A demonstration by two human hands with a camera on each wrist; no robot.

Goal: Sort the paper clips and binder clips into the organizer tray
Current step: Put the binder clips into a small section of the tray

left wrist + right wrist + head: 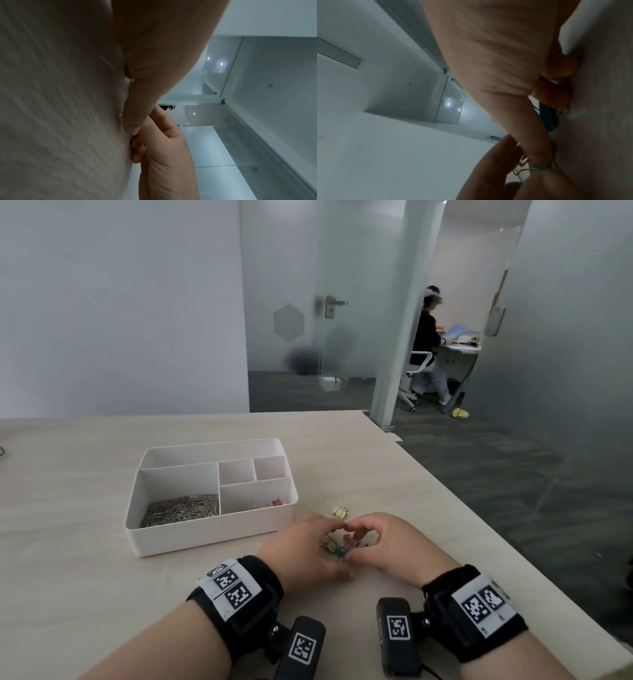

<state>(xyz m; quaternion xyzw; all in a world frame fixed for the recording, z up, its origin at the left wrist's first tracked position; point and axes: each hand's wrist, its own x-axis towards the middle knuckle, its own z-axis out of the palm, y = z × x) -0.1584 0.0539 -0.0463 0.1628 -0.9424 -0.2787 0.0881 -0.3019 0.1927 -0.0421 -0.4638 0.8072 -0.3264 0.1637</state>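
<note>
In the head view both hands are cupped around a small pile of coloured binder clips [339,547] on the table, just right of the white organizer tray [205,537]. My left hand [323,537] and right hand [359,537] curl inward with fingertips touching over the pile. In the right wrist view, the right hand's curled fingers [556,94] press on a blue binder clip [546,116], and wire handles [527,169] show by the left hand. A yellow binder clip [340,510] lies loose beyond the hands. Paper clips [181,510] fill the tray's front left compartment. A few binder clips [274,503] lie in its front right one.
The tray's three rear compartments [236,472] hold nothing visible. The table's right edge [479,529] runs diagonally close to my right wrist. Across the floor, a person [426,344] sits at a desk behind glass partitions.
</note>
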